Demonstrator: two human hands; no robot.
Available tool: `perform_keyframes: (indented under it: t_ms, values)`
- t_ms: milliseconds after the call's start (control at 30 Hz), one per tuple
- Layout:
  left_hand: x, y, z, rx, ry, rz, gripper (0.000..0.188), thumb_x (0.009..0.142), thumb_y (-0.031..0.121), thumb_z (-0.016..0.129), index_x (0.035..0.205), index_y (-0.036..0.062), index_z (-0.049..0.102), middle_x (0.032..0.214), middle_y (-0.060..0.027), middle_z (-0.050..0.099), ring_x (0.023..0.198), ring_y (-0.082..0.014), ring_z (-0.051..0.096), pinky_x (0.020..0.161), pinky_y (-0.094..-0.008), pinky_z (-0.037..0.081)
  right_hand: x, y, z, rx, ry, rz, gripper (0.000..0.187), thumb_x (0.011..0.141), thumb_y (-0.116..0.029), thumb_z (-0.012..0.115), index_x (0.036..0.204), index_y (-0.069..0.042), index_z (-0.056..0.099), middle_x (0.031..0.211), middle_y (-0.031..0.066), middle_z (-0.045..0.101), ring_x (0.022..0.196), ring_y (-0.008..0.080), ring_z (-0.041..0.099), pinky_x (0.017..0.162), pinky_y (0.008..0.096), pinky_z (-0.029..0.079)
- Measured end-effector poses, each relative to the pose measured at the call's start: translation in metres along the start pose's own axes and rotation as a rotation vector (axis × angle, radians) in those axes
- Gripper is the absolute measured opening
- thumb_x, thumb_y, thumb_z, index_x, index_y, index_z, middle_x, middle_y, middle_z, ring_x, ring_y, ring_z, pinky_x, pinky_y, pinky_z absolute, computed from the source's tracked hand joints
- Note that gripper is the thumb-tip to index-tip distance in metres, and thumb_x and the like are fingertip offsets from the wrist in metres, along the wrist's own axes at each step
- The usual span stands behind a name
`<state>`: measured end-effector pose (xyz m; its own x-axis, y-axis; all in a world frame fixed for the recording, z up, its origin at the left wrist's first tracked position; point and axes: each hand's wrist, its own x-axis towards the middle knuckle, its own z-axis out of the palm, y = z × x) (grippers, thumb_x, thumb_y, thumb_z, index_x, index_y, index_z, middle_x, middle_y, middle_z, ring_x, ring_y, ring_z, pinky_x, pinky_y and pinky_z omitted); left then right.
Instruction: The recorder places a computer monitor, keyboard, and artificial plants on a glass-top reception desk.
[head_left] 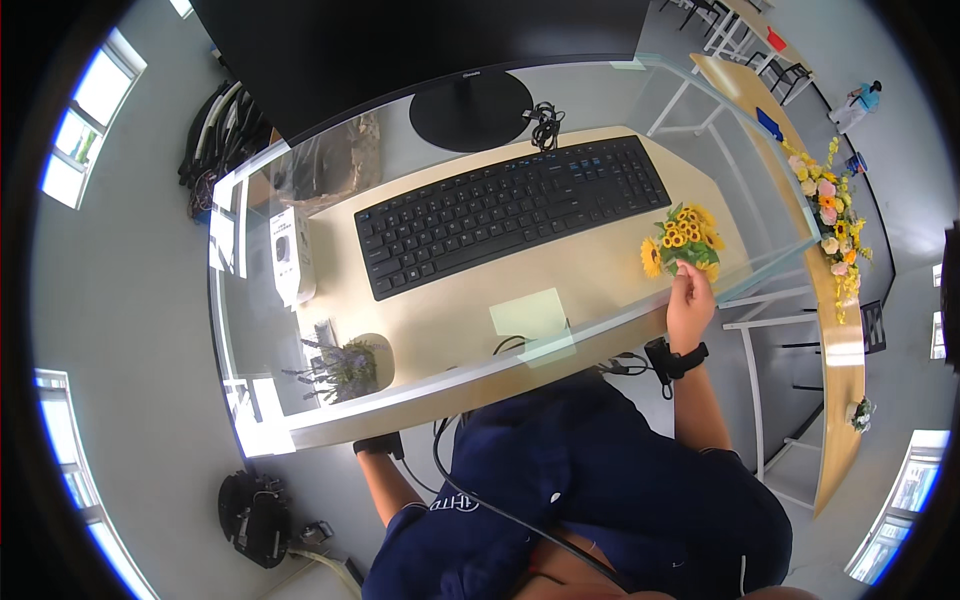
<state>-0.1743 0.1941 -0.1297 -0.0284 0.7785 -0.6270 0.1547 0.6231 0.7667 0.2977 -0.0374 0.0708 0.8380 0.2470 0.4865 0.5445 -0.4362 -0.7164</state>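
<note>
My right hand (690, 306) is over the right part of the desk, its fingertips pinched at the lower edge of a small bunch of sunflowers (684, 236) with green leaves. The bunch is just below the right end of a black keyboard (510, 210). A dark strap circles my right wrist. Of my left arm, the forearm and a black wristband (378, 444) show below the desk's front left edge; the left fingers are hidden. Nearest to that side, a lavender-like plant (345, 370) stands at the desk's front left corner.
A monitor on a round black base (470, 108) stands behind the keyboard, with a coiled black cable (545, 127) beside it. A white box (291, 257) is at the left, a pale square sheet (530, 314) near the front. Beyond the glass-topped desk, a long table (835, 290) holds flowers.
</note>
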Motion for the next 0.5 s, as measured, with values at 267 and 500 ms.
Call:
perform_keyframes:
  t_ms: [267, 500]
  values:
    - [-0.095, -0.037, -0.004, -0.032, 0.0, -0.082, 0.029, 0.083, 0.035, 0.045, 0.073, 0.0091, 0.051, 0.057, 0.0027, 0.044, 0.047, -0.0073, 0.042, 0.047, -0.0274, 0.046, -0.004, -0.008, -0.006, -0.037, -0.059, -0.26, 0.009, 0.073, -0.005, 0.054, 0.08, -0.006, 0.06, 0.06, 0.0032, 0.048, 0.051, 0.0173, 0.043, 0.046, 0.0267, 0.036]
    - [-0.139, -0.07, 0.014, -0.015, 0.106, -0.254, 0.025, 0.079, 0.029, 0.05, 0.083, 0.0043, 0.054, 0.059, -0.0056, 0.051, 0.048, -0.015, 0.052, 0.053, -0.0324, 0.053, -0.006, -0.007, -0.011, -0.031, -0.104, -0.319, 0.01, 0.076, -0.006, 0.053, 0.083, -0.005, 0.06, 0.064, 0.0039, 0.05, 0.054, 0.0169, 0.044, 0.049, 0.0277, 0.037]
